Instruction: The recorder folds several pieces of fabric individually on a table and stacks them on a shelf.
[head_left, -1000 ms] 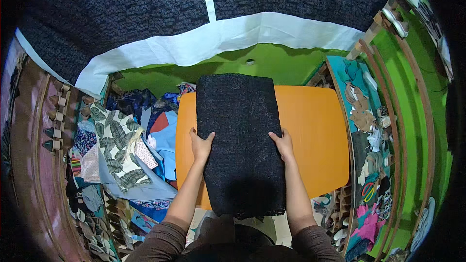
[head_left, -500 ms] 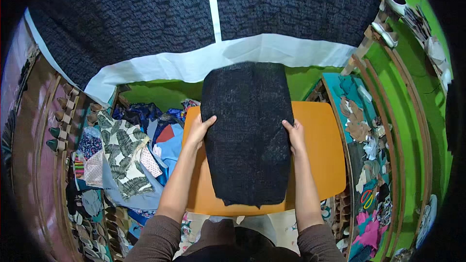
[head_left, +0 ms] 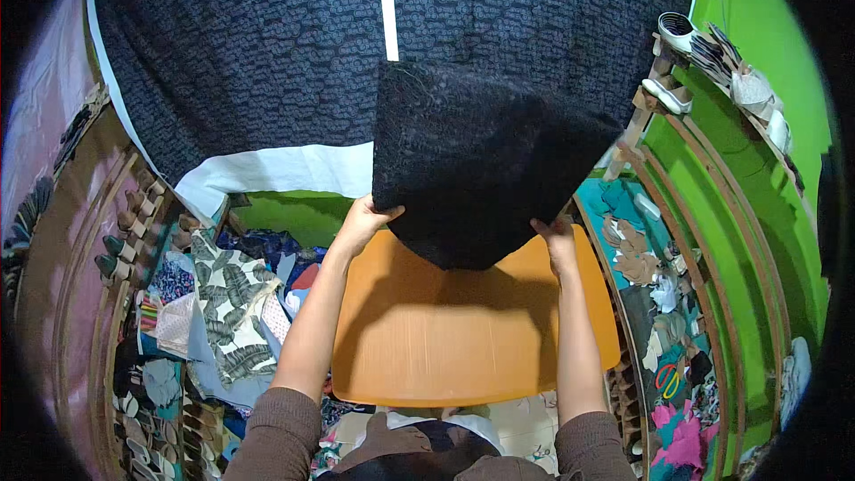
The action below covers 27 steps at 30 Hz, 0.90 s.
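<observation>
A black piece of cloth (head_left: 485, 156) is held up in front of me above the orange table (head_left: 436, 356), spread wide at the top right and narrowing to a blunt point below. My left hand (head_left: 362, 224) pinches its lower left edge, thumb in front and fingers behind. At the lower right edge, my right hand (head_left: 558, 242) grips it the same way. The cloth hides part of the curtain and the table's far edge. It casts a shadow on the tabletop.
Left of the table lies a heap of fabrics with a leaf-print cloth (head_left: 232, 312) on top. Teal shelving on the right carries scraps and scissors (head_left: 670, 380). Shoe lasts (head_left: 114, 260) line a left rack, and a white shoe (head_left: 668, 95) sits upper right. A dark patterned curtain (head_left: 240, 53) hangs ahead.
Both hands have raised the black cloth off the table toward the curtain. Its upper part has swung out to the right, and the tabletop below now shows.
</observation>
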Tool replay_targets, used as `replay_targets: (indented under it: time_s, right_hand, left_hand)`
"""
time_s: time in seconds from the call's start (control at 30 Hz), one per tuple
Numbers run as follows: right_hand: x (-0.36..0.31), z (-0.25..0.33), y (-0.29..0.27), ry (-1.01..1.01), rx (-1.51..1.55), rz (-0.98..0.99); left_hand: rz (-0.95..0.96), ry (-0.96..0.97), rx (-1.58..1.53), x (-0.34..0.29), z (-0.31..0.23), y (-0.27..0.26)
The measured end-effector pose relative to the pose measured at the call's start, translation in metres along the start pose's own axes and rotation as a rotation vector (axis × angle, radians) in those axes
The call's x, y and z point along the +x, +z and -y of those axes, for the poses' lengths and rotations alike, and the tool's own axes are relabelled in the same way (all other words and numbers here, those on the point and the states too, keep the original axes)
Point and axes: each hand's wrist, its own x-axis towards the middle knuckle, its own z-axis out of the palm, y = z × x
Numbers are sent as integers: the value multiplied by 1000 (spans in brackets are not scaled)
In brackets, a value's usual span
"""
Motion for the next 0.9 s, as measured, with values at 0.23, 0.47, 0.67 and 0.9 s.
replay_targets:
  time_s: [0.23,0.47,0.67,0.9]
  right_hand:
    - [-42,25,-47,-76,-317,220]
    - [-126,54,-73,144,-13,593]
    - [-182,3,-96,-277,-837,838]
    - [-203,-43,-98,-496,-1198,902]
  left_hand:
    - [90,45,252,-59,-9,21]
    - [95,-50,292,-157,33,21]
    - [-62,-3,969,-255,103,34]
    - [68,216,1630,-267,108,74]
